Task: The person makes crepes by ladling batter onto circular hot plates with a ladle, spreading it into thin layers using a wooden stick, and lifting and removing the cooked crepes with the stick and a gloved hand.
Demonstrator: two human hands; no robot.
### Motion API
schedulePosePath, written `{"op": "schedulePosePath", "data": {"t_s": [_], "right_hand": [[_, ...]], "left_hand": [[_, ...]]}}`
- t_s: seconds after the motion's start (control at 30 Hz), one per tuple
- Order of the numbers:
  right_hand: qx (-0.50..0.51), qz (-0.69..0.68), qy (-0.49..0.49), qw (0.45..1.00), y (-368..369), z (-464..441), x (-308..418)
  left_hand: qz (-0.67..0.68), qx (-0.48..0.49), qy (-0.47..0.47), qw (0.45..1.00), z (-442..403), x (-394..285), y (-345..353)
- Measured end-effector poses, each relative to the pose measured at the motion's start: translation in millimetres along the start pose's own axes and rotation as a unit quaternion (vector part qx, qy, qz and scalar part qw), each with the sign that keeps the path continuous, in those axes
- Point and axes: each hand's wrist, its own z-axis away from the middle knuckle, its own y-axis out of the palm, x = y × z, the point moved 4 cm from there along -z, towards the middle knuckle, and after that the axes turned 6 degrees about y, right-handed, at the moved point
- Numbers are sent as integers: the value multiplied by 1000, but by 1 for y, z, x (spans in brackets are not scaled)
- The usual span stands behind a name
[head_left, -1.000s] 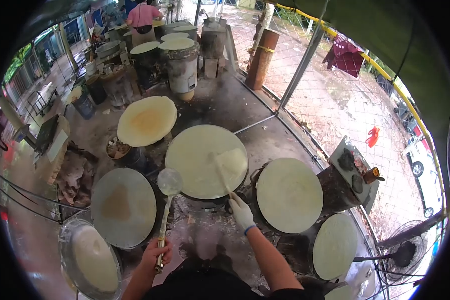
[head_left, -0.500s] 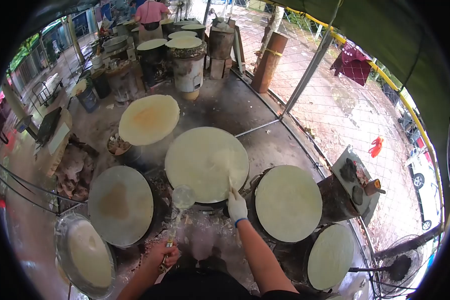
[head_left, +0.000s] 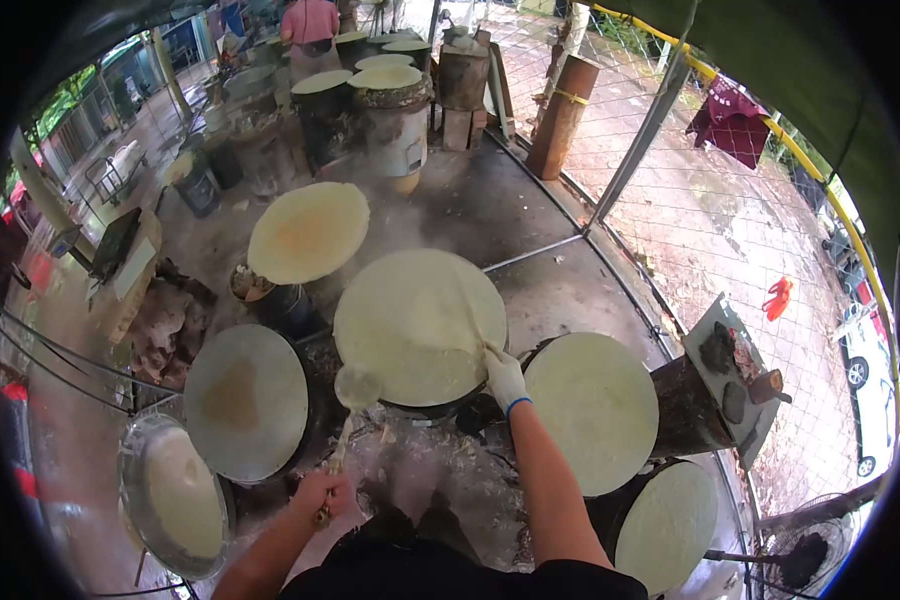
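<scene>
My gloved right hand point(head_left: 503, 376) is closed on a thin spreader point(head_left: 467, 308), which lies across the pale batter on the large round griddle point(head_left: 410, 320) at the centre. Bare, my left hand point(head_left: 322, 497) grips the handle of a ladle point(head_left: 357, 386); its round bowl is over the front left edge of that griddle. Left of the ladle is a griddle with a brown patch point(head_left: 245, 405). A pale-coated griddle point(head_left: 592, 412) stands right of my gloved hand.
A batter basin point(head_left: 182, 500) stands at lower left, another coated griddle point(head_left: 667, 525) at lower right. A round flatbread point(head_left: 308, 232) lies behind left. A person in a pink top point(head_left: 309, 25) stands at the back. A wire fence point(head_left: 710, 215) runs along the right.
My right hand and the spreader have moved right along the central griddle's front, with the spreader's angle changed. The ladle has shifted slightly right. The whole view has also shifted.
</scene>
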Motion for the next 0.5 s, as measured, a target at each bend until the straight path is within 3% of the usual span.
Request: {"op": "schedulePosePath", "data": {"t_s": [0.03, 0.13, 0.23, 0.33, 0.43, 0.5], "right_hand": [[10, 93, -6, 996, 1, -3, -6], [88, 195, 117, 970, 6, 64, 8], [67, 104, 167, 978, -20, 107, -18], [-125, -55, 175, 975, -18, 130, -77], [-40, 9, 180, 983, 45, 151, -89], [2, -24, 190, 982, 56, 151, -81]], "left_hand": [[-52, -24, 18, 998, -7, -10, 5], [-138, -43, 58, 988, -37, -31, 19], [-201, -27, 106, 973, -63, -41, 38], [-349, -118, 137, 919, -73, -45, 68], [-331, -154, 153, 918, -110, -13, 74], [-265, -74, 128, 953, -115, -13, 77]]}}
